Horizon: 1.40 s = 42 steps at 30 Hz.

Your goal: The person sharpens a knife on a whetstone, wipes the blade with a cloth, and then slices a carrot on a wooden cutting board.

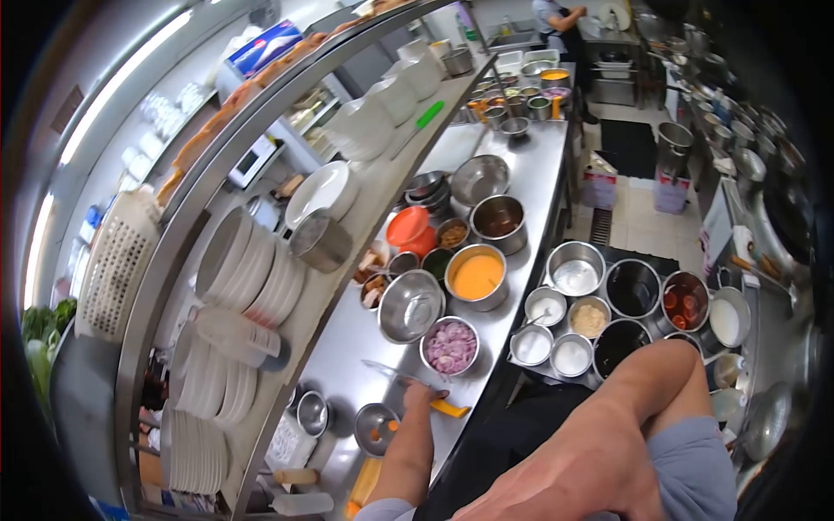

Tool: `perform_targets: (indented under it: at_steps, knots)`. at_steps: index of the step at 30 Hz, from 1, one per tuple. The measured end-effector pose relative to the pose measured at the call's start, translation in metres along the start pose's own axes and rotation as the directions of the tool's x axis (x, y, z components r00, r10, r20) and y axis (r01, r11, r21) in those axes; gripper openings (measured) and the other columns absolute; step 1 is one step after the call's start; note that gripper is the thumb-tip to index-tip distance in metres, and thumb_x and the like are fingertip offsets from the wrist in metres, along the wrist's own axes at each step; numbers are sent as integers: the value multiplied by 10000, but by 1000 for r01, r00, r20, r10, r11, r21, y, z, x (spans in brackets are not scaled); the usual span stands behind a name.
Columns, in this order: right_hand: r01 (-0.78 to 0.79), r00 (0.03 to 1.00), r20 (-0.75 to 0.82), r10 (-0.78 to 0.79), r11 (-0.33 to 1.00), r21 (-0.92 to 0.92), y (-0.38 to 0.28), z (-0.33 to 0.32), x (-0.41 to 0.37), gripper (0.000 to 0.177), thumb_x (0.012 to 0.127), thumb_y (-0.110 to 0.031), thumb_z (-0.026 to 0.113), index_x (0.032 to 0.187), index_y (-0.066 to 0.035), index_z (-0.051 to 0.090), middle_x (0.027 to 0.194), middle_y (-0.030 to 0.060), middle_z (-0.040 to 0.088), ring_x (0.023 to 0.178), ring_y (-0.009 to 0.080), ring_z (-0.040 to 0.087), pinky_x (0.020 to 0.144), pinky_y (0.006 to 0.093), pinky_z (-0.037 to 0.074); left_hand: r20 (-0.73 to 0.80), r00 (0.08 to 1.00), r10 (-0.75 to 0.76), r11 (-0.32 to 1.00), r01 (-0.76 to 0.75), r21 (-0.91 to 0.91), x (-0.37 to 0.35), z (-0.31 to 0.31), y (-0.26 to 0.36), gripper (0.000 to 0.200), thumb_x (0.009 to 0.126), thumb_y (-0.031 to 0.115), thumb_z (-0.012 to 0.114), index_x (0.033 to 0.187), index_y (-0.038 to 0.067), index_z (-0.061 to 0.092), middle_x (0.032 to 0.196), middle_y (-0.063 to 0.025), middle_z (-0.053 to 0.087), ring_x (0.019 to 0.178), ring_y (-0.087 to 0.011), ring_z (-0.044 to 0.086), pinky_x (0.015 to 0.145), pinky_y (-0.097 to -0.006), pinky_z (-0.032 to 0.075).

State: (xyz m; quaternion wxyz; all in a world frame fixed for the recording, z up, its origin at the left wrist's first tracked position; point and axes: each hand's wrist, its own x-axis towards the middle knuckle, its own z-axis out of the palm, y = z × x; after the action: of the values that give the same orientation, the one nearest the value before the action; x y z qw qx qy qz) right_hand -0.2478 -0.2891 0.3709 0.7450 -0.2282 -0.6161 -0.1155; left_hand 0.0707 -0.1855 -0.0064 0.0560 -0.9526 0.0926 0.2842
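Observation:
My left hand is at the knife, between its pale blade and yellow handle, with the fingers closed round it. The knife lies low over the steel counter, beside a bowl of chopped purple onion. Nearer my left forearm is a metal bowl with a few orange pieces. My right arm is bent large across the lower right, and its hand is outside the frame.
An empty steel bowl and a pot of orange liquid stand farther along the counter. Stacked plates fill the left shelf. Several pots, one with dark liquid, stand on the right. A person stands far back.

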Motion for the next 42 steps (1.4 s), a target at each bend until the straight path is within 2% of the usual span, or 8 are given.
perform_targets:
  at_steps: [5, 12, 18, 21, 25, 30, 34, 42]
  knots:
    - [-19, 965, -258, 44, 995, 102, -14, 18, 8, 1313, 679, -426, 923, 1552, 115, 104, 1528, 288, 386, 1441, 346, 373, 1188, 396, 242, -14, 999, -31, 999, 31, 40, -1, -3, -1, 1476, 611, 548, 915, 1541, -86, -40, 1377, -193, 592, 1233, -299, 616, 1036, -380, 491]
    - [-15, 998, 43, 36, 911, -412, -15, 3, -5, 1174, 789, -379, 858, 1545, 126, 116, 1574, 285, 311, 1374, 352, 460, 1137, 406, 344, 88, 996, -23, 1000, 23, -1, 31, 11, 1, 1505, 569, 555, 933, 1546, -81, -19, 1431, -192, 542, 1300, -311, 559, 1071, -389, 469]
    - [316, 909, 314, -276, 945, -85, -24, -23, 23, 1183, 786, -389, 855, 1536, 138, 106, 1645, 264, 105, 1476, 359, 296, 1203, 426, 245, 31, 997, -68, 997, 67, 37, 26, 10, 4, 1508, 563, 555, 937, 1544, -82, -14, 1457, -195, 513, 1315, -309, 545, 1076, -381, 466]
    - [236, 969, 119, -214, 949, -212, -54, -3, -7, 1172, 810, -401, 832, 1562, 82, 75, 1640, 232, 178, 1519, 389, 143, 1239, 428, 101, 37, 996, -85, 996, 83, 39, 28, 9, 0, 1505, 566, 557, 935, 1544, -81, -14, 1446, -191, 526, 1303, -309, 555, 1068, -384, 472]
    - [-376, 925, -129, 357, 820, -430, -102, -46, -46, 1314, 779, -616, 775, 1586, -52, -95, 1473, 326, 411, 1371, 409, 440, 1121, 498, 348, 15, 1000, -6, 1000, 6, -13, 19, 8, -4, 1492, 574, 539, 936, 1547, -75, -14, 1394, -206, 570, 1261, -319, 589, 1051, -382, 485]
    - [-568, 351, -935, -52, 781, -257, -159, -106, -204, 953, 907, -448, 691, 1608, -223, 87, 1504, 213, 441, 1302, 381, 527, 988, 496, 475, -31, 999, -10, 987, 5, -162, -2, 7, -10, 1373, 671, 483, 890, 1548, -76, -6, 1377, -233, 575, 1249, -349, 591, 1035, -373, 487]
    - [-592, -34, -808, -588, 663, -458, -233, -86, -302, 762, 969, -341, 592, 1592, -238, 167, 1486, 180, 449, 1252, 346, 546, 936, 479, 495, -388, 916, 102, 766, -321, -556, 20, 45, -64, 1101, 807, 402, 794, 1561, -34, 121, 1453, -230, 504, 1277, -383, 555, 1021, -420, 480]
    - [-714, -112, -487, -866, 411, -567, -276, -16, -308, 748, 988, -275, 603, 1578, -214, 147, 1263, 134, 565, 1067, 283, 625, 811, 396, 526, -139, 825, 548, 131, -249, -960, -158, -26, -110, 709, 933, 157, 692, 1529, 70, 318, 1485, -196, 468, 1213, -266, 591, 981, -371, 483]
